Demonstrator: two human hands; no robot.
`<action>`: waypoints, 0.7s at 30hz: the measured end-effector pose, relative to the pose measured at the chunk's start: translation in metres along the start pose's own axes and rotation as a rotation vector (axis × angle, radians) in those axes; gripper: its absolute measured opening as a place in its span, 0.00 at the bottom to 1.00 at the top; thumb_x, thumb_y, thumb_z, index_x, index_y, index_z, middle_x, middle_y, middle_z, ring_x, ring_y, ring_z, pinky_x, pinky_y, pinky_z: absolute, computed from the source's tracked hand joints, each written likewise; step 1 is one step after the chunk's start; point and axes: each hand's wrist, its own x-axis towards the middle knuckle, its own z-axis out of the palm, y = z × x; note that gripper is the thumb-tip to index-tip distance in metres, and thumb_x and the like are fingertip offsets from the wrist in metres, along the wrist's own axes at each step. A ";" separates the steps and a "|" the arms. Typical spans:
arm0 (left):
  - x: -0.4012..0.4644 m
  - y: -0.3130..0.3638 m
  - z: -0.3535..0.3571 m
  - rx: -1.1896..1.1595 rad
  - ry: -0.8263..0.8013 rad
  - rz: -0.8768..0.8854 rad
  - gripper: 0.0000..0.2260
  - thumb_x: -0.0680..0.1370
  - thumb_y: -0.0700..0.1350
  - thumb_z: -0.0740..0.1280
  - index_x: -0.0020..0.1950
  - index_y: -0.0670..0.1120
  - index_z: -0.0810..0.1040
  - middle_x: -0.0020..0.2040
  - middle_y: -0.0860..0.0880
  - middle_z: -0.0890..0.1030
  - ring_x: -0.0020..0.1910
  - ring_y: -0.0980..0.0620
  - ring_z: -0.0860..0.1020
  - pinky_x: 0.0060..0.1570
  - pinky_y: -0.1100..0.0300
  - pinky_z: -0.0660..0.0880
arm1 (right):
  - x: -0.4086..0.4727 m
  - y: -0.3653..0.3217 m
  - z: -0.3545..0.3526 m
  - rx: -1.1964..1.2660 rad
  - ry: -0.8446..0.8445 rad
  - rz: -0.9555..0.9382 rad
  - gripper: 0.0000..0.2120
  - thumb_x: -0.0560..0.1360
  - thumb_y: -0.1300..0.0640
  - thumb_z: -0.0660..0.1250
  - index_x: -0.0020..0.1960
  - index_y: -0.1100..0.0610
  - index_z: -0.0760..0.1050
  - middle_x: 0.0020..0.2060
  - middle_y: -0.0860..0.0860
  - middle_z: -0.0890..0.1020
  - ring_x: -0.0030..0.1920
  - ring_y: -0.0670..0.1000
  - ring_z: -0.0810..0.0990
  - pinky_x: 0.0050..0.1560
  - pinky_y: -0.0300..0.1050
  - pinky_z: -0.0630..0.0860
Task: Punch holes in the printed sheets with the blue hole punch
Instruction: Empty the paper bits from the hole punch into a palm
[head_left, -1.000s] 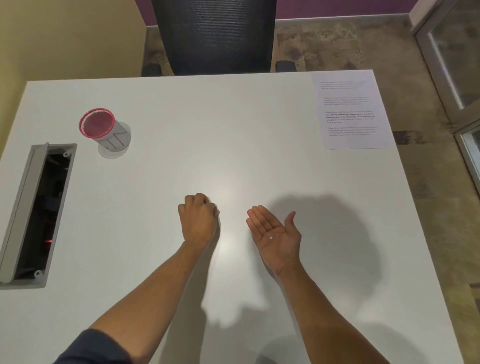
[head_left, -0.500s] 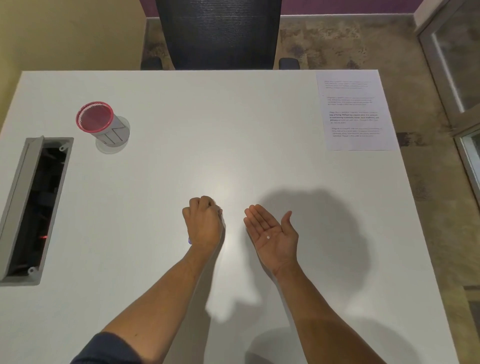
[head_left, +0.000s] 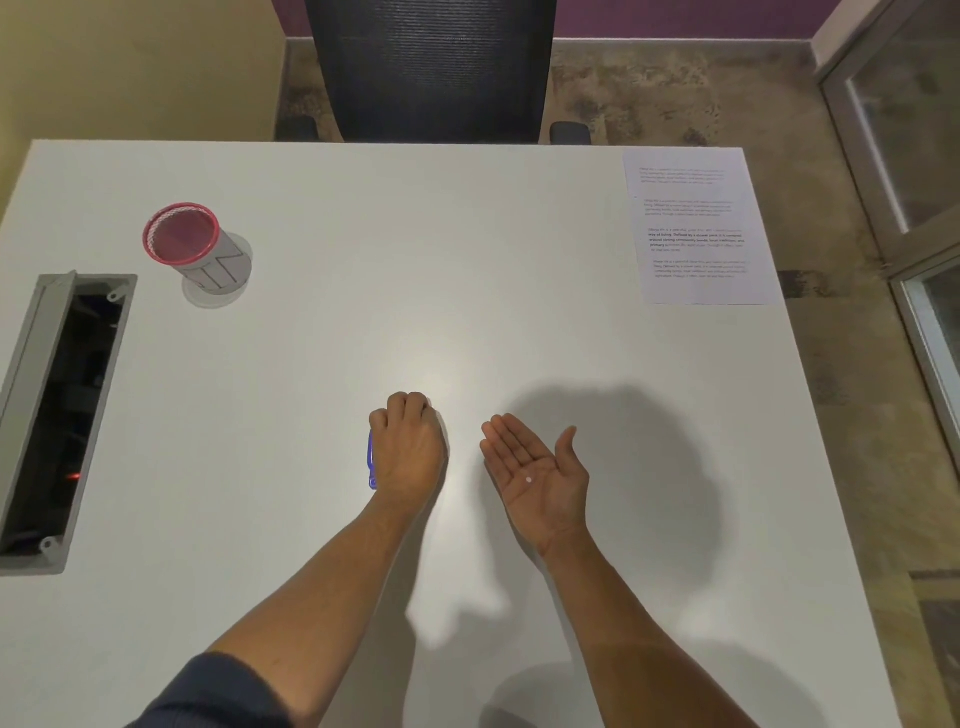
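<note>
The left hand grips the blue hole punch mid-desk; the right hand lies palm-up, fingers straight (cradling a paper dot), which could spill if tilted. The printed sheets sit at the far right corner.

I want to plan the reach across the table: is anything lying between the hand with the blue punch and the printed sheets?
Nothing visible does. The left hand grips the blue hole punch near mid-table; the printed sheets lie at the far right corner, with only bare table between. The open right hand lies nearer, beside that path.
</note>
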 end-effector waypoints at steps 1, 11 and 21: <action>0.000 0.000 0.000 0.014 -0.001 0.006 0.07 0.61 0.32 0.69 0.35 0.42 0.78 0.39 0.47 0.77 0.40 0.44 0.74 0.37 0.53 0.63 | 0.000 0.000 0.000 0.001 0.000 0.000 0.37 0.77 0.37 0.58 0.69 0.69 0.69 0.67 0.64 0.75 0.67 0.62 0.75 0.69 0.56 0.69; -0.002 0.003 0.007 0.040 0.008 0.008 0.07 0.64 0.32 0.63 0.38 0.41 0.74 0.40 0.44 0.74 0.42 0.43 0.70 0.41 0.52 0.59 | -0.002 -0.001 -0.003 -0.006 0.018 -0.007 0.38 0.77 0.36 0.58 0.70 0.68 0.69 0.66 0.64 0.76 0.67 0.62 0.76 0.69 0.56 0.70; -0.001 0.004 0.011 0.023 0.022 0.019 0.05 0.68 0.33 0.62 0.40 0.41 0.72 0.40 0.44 0.72 0.41 0.43 0.69 0.42 0.50 0.61 | -0.003 -0.008 -0.002 -0.024 0.018 -0.036 0.38 0.76 0.36 0.59 0.70 0.68 0.68 0.66 0.64 0.76 0.67 0.62 0.76 0.68 0.56 0.71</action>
